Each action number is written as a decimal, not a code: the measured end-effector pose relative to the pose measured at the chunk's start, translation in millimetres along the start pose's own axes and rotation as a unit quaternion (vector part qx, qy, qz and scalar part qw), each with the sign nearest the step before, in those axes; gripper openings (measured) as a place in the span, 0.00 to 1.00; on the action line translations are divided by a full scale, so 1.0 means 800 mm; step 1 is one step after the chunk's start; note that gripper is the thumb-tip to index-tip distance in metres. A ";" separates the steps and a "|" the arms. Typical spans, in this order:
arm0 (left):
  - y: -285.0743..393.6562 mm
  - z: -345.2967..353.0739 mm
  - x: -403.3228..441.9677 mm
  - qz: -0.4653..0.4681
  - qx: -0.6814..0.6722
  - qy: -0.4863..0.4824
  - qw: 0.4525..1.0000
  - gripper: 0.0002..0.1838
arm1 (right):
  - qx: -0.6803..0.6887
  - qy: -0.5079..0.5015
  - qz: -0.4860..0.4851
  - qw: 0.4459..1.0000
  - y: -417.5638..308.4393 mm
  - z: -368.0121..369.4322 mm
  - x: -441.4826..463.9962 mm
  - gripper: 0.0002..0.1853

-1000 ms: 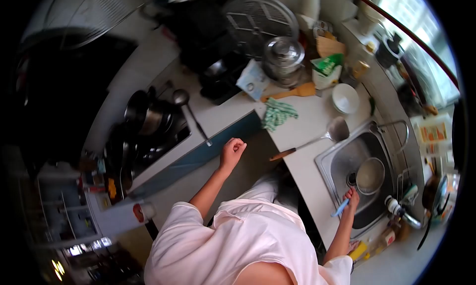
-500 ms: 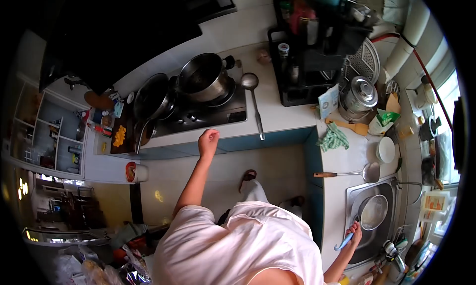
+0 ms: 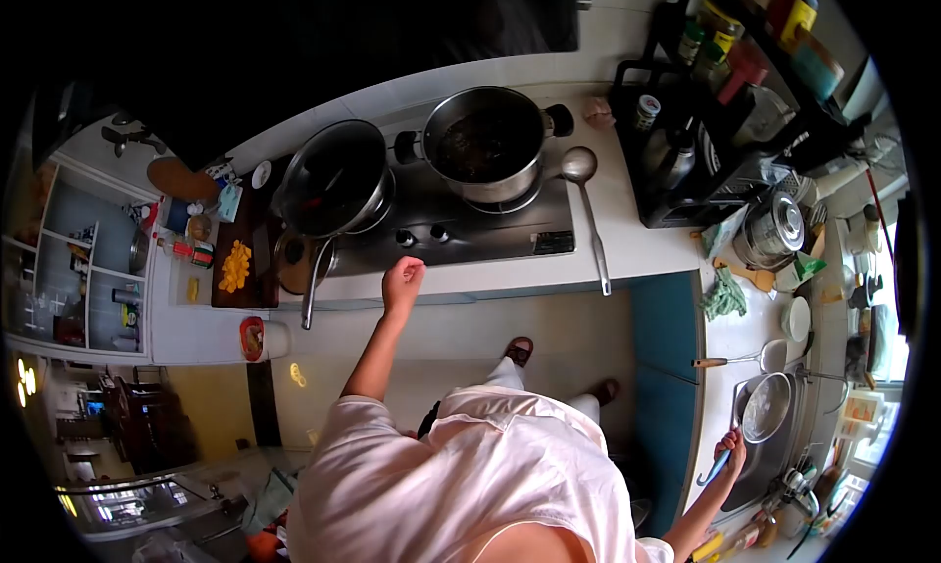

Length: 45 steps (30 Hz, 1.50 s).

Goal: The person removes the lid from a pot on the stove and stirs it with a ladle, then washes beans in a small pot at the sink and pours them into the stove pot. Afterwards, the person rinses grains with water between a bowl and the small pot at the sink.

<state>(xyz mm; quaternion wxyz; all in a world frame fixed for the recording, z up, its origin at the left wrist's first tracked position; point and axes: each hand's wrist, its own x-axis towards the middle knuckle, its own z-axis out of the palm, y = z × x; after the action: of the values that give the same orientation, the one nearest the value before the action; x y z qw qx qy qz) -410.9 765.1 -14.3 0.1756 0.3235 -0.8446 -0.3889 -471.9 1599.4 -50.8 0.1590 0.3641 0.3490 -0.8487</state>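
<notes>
My right hand [image 3: 730,450] is closed round the blue handle of a round mesh strainer [image 3: 767,408], held over the edge of the steel sink [image 3: 750,480]. My left hand [image 3: 402,287] hangs in front of the stove [image 3: 461,240] with its fingers curled together and nothing visible in them. A two-handled pot [image 3: 487,176] with dark contents stands on the right burner. On the left burner sits a dark wok [image 3: 333,176], its long handle pointing towards me. A steel ladle [image 3: 588,210] lies on the counter right of the stove.
Chopped orange pieces [image 3: 235,266] lie on a dark board at the left. A black rack [image 3: 676,191] with bottles fills the back corner. By the sink are a spatula [image 3: 740,359], a green cloth [image 3: 725,295] and a lidded steel pot [image 3: 774,232].
The view has swung towards the stove, so stove and sink sit further right. The strainer stays in my right hand, and is now nearer the spatula. My left hand stays curled.
</notes>
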 end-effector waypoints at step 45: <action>-0.356 -0.484 0.149 -0.099 -0.016 0.082 0.992 0.09 | -0.097 0.011 -0.074 0.992 0.160 0.264 0.004 0.13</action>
<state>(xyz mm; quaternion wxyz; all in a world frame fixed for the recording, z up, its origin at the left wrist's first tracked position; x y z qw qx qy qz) -169.0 334.1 18.0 0.2105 0.4332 -0.7849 -0.3897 -514.0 1359.5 -10.1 0.1262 0.3298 0.4572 -0.8163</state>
